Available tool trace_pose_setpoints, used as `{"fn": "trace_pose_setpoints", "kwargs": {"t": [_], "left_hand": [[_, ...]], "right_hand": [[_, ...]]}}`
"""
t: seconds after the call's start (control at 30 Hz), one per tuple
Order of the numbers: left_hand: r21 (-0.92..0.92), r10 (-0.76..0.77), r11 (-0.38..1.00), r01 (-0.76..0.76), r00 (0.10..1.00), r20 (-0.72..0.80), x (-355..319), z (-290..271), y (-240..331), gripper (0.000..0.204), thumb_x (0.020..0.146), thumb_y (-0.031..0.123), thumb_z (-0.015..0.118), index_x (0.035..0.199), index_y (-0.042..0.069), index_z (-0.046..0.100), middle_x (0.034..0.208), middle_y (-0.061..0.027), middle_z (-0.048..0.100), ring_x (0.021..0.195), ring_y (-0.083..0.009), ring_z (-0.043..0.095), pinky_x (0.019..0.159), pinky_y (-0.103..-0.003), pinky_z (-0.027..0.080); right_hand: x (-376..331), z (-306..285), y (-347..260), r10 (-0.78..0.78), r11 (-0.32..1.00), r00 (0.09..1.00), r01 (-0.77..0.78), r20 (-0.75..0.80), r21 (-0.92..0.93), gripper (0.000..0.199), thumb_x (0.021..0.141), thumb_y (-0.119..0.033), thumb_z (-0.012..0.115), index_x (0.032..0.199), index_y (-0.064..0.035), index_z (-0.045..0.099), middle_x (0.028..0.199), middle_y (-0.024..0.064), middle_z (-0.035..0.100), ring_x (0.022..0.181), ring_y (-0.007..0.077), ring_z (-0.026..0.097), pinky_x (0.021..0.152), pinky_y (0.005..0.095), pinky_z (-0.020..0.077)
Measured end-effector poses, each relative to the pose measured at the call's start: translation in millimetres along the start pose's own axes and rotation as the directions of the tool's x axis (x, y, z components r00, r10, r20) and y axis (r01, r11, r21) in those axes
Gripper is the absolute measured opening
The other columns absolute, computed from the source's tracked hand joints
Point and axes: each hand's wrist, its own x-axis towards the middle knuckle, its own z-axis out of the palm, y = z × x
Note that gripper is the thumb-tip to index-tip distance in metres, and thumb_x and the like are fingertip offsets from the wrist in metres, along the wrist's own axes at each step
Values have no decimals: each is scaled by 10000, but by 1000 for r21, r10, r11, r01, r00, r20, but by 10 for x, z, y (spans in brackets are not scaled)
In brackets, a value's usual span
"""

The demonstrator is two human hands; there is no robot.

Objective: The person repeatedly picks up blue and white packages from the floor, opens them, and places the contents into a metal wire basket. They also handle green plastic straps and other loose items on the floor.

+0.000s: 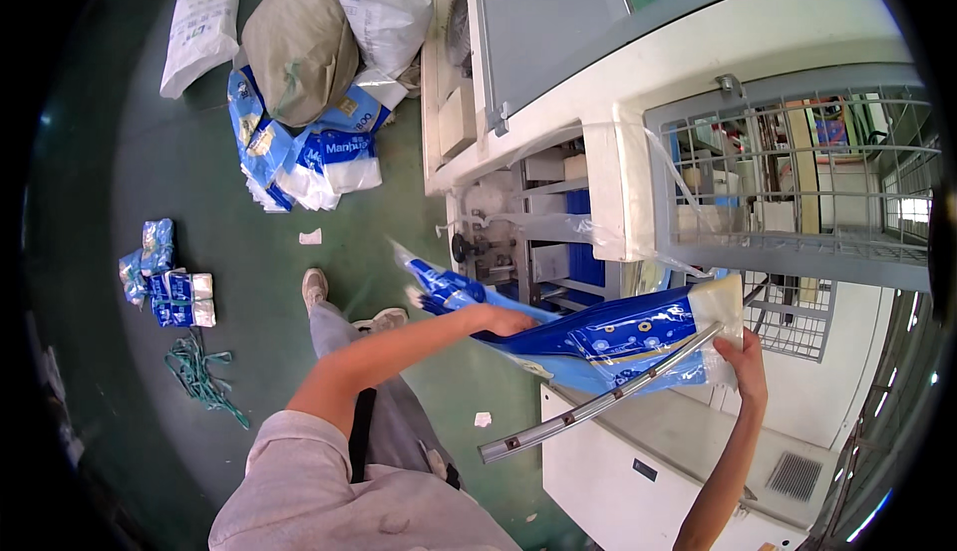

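Nearest to the camera is the person's light pink sleeve [299,481] at the lower edge, and from it the left forearm goes up toward the middle of the picture. Left hand [503,322] lies on a long blue plastic bag [598,337] and is closed on its middle part. Right hand [743,362] comes up from the lower right edge and grips the clear end of the same bag with curled fingers. So the bag is held in the air between both hands, tilted, in front of a white machine [638,83]. Just below the bag, a grey metal bar [588,407] runs slanted over a white cabinet [638,471]; I cannot tell if the right hand touches it. A wire mesh guard [797,182] is on the right side of the machine. On the green floor [249,282] to the left lie small blue packs [169,287], green string [204,372], and farther away a heap of sacks [309,43].
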Motion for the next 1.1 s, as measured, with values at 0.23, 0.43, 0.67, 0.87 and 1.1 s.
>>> {"fn": "trace_pose_setpoints", "kwargs": {"t": [0.23, 0.43, 0.67, 0.87, 1.1], "left_hand": [[-66, -588, 792, 607, 788, 183, -71, 51, -354, 431, 1010, 369, 530, 1344, 112, 618, 1327, -115, 656, 1123, -208, 647, 954, -385, 509], [-201, -678, 596, 777, 621, 394, -308, 678, -588, 435, 1000, 396, 537, 1351, 154, 620, 1343, -98, 651, 1148, -223, 649, 976, -399, 507], [-107, -829, 363, 926, 373, 418, -343, 720, -726, 441, 989, 427, 544, 1360, 203, 622, 1361, -79, 645, 1177, -240, 651, 1002, -415, 504], [139, -821, 367, 920, 390, -416, -909, 285, -1594, 383, 975, 401, 507, 1244, 204, 695, 1235, -153, 697, 1138, -327, 676, 959, -455, 533], [-257, -612, 619, 742, 250, -751, -1513, -183, -1019, 287, 946, 294, 545, 1113, 136, 717, 1050, -158, 737, 994, -360, 701, 883, -455, 555]], "right_hand": [[43, -98, 62, 27, 999, 999, -27, 45, 20, 298, 846, -94, 756, 1116, 19, 698, 940, 19, 725, 796, 73, 630, 735, 247, 507], [56, -176, 53, 50, 999, 996, -49, 70, -10, 282, 825, -68, 767, 1087, 16, 706, 927, 4, 720, 786, 61, 623, 731, 234, 501], [55, -92, -55, 81, 997, 996, -81, 30, -1, 200, 804, -116, 786, 967, -27, 711, 795, -39, 667, 675, 37, 549, 629, 220, 439], [120, -118, -17, 50, 999, 993, -50, 108, -2, 175, 840, -77, 752, 995, -13, 704, 809, -34, 657, 697, 44, 550, 641, 230, 443], [-174, 110, -2, 52, 998, 999, -51, -17, 31, 195, 900, -121, 714, 1058, -12, 683, 836, -30, 642, 725, 45, 524, 658, 225, 433]]}}
